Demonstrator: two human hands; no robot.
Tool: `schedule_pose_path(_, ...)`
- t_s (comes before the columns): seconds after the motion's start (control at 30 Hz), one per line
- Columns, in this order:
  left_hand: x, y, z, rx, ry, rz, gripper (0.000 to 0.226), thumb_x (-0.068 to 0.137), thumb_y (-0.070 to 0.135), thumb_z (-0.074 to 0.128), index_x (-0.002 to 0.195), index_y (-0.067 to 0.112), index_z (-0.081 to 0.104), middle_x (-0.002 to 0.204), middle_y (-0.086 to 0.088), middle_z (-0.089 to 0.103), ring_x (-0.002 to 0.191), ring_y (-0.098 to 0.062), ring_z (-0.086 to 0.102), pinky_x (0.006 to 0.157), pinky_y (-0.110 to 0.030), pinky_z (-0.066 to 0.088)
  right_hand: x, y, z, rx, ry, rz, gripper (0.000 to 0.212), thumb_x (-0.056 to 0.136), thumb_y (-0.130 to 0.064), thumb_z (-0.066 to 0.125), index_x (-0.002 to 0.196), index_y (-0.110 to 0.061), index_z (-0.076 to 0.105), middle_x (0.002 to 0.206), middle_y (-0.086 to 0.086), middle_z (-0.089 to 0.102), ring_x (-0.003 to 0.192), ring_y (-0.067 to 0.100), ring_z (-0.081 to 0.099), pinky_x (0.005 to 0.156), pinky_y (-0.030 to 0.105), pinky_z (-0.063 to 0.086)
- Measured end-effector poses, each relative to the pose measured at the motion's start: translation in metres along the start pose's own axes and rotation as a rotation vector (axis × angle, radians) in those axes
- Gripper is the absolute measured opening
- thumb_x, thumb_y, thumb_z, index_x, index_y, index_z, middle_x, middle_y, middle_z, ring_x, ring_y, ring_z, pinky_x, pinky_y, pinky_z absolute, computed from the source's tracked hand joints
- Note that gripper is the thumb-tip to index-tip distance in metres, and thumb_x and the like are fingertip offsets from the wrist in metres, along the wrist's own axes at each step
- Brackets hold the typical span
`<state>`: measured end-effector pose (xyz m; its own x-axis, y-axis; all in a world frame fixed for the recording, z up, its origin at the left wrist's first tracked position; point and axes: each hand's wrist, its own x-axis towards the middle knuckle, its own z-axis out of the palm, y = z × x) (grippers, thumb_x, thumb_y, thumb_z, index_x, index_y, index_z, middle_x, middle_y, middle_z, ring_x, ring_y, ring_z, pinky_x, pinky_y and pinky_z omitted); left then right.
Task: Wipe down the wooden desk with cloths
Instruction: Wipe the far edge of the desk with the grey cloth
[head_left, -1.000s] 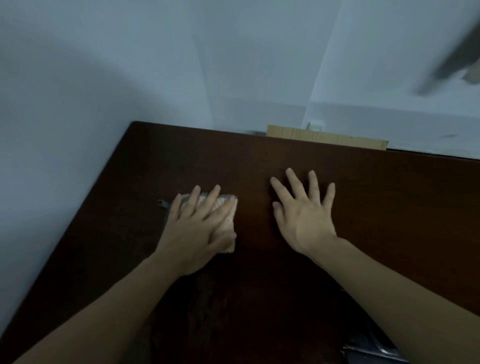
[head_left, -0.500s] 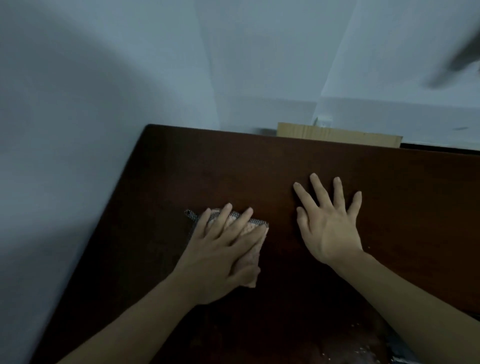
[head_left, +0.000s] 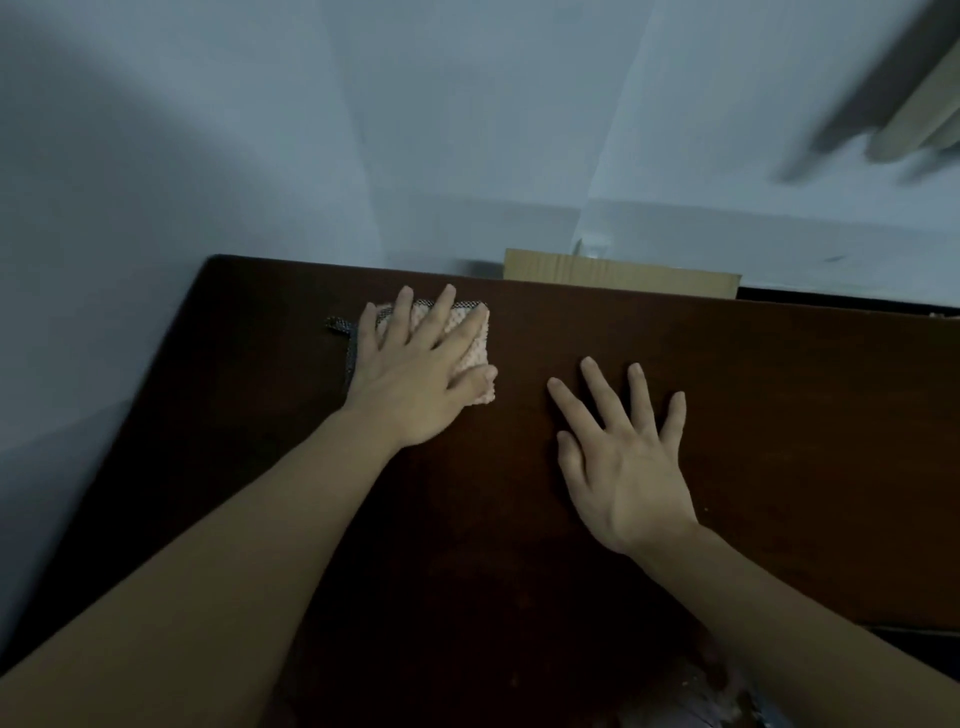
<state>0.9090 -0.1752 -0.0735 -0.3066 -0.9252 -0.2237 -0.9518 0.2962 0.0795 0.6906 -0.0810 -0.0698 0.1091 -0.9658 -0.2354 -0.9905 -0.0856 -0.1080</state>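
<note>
Left hand (head_left: 415, 379) presses flat, fingers spread, on pink knitted cloth (head_left: 470, 338) near dark wooden desk's (head_left: 779, 389) far-left corner; unwiped surface lies right, where right hand (head_left: 628, 467) rests open.

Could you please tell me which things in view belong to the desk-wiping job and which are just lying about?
Job: pink cloth, left hand pressing it, right hand flat on wooden desk.
Lying about: cardboard behind the desk.

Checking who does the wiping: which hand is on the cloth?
The left hand: its straight fingers press the pink cloth near the desk's far edge. The right hand lies flat on bare wood.
</note>
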Motion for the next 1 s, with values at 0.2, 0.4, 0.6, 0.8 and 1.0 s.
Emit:
schedule_pose_path(0.2, -0.047, -0.006, 0.006, 0.039, -0.032, 0.260, 0.072, 0.090, 0.079, 0.001, 0.153, 0.051, -0.020, 0.163, 0.013, -0.028, 0.151, -0.024, -0.027, 0.121, -0.056, -0.016, 0.000, 0.001, 0.000, -0.005, -0.003, 0.009, 0.067, 0.096, -0.055, -0.002, 0.160, -0.042, 0.010, 0.171, -0.003, -0.002, 0.155, 0.038, -0.011, 0.119, 0.068, -0.006)
schedule_pose_path(0.4, 0.016, -0.024, -0.013, -0.015, -0.024, 0.008, 0.079, 0.083, 0.082, 0.000, 0.155, 0.052, -0.012, 0.168, 0.010, -0.019, 0.154, -0.028, -0.019, 0.121, -0.058, -0.013, 0.000, 0.002, -0.001, -0.009, -0.023, 0.021, 0.068, 0.094, -0.056, -0.005, 0.160, -0.043, 0.006, 0.170, -0.005, -0.007, 0.154, 0.036, -0.015, 0.119, 0.066, -0.008)
schedule_pose_path(0.6, 0.030, -0.022, -0.013, -0.038, -0.013, -0.063, 0.075, 0.090, 0.079, 0.005, 0.157, 0.049, -0.010, 0.168, 0.007, -0.018, 0.154, -0.030, -0.019, 0.121, -0.059, -0.013, 0.000, -0.002, -0.001, 0.020, -0.015, 0.002, 0.070, 0.092, -0.056, -0.006, 0.160, -0.043, 0.006, 0.170, -0.005, -0.009, 0.154, 0.036, -0.018, 0.119, 0.066, -0.011)
schedule_pose_path(0.8, -0.053, -0.011, 0.004, 0.023, -0.039, 0.207, 0.072, 0.089, 0.079, -0.003, 0.152, 0.051, -0.021, 0.164, 0.013, -0.026, 0.151, -0.023, -0.026, 0.121, -0.055, -0.015, -0.001, -0.001, 0.000, 0.012, -0.007, 0.018, 0.069, 0.093, -0.057, -0.006, 0.160, -0.043, 0.004, 0.170, -0.006, -0.009, 0.154, 0.034, -0.018, 0.119, 0.064, -0.012)
schedule_pose_path(1.0, -0.012, -0.100, -0.001, 0.008, 0.046, -0.128, 0.088, 0.074, 0.085, -0.007, 0.156, 0.053, -0.009, 0.170, 0.010, -0.009, 0.156, -0.030, -0.006, 0.123, -0.055, -0.003, -0.002, 0.000, 0.000, 0.026, 0.014, 0.016, 0.067, 0.096, -0.056, 0.000, 0.160, -0.041, 0.013, 0.170, -0.003, 0.000, 0.155, 0.037, -0.010, 0.119, 0.067, -0.008)
